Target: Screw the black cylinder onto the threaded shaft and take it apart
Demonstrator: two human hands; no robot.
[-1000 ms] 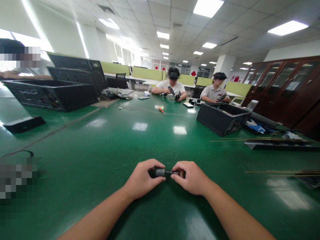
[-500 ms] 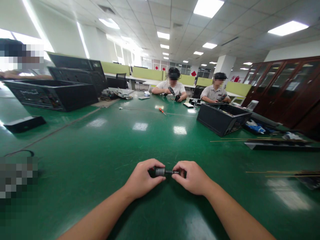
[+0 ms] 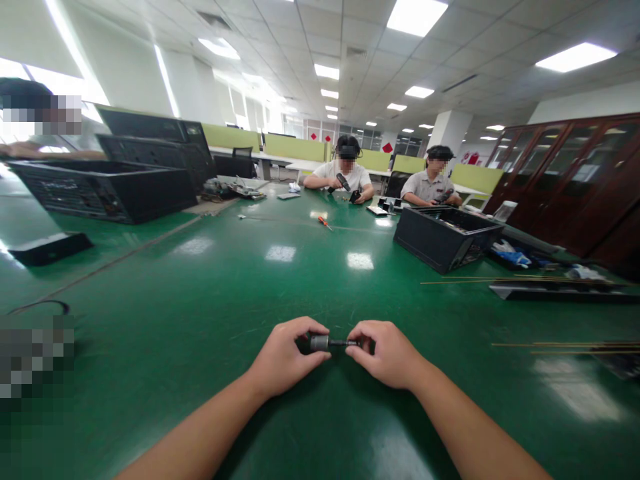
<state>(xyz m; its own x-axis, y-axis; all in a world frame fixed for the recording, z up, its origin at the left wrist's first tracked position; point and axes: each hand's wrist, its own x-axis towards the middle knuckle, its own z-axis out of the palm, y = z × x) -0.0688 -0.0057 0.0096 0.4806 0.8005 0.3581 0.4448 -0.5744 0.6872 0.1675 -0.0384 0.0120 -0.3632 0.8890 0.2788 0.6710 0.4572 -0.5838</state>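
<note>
Low in the middle of the head view, both my hands meet at a small tool above the green tabletop (image 3: 240, 280). The curled thumb and fingers of my left hand (image 3: 286, 357) close around its grey, cylindrical drill chuck (image 3: 320, 343). A thin dark driver bit (image 3: 338, 343) sticks out of the chuck to the right, roughly level. The bit's far end is pinched between the thumb and fingers of my right hand (image 3: 384, 353). A gap separates my two hands. Whatever lies behind the chuck is hidden by my left hand, apart from a speck of red.
Beyond my hands lies an orange screwdriver (image 3: 323, 223). Black computer cases stand at the right (image 3: 440, 233) and left (image 3: 110, 190). Thin brass-coloured rods (image 3: 465, 281) lie at the right. Two people sit across the table with tools; another person is at far left.
My right hand has shifted very slightly to the right along the bit's line. My left hand and the chuck look almost unmoved.
</note>
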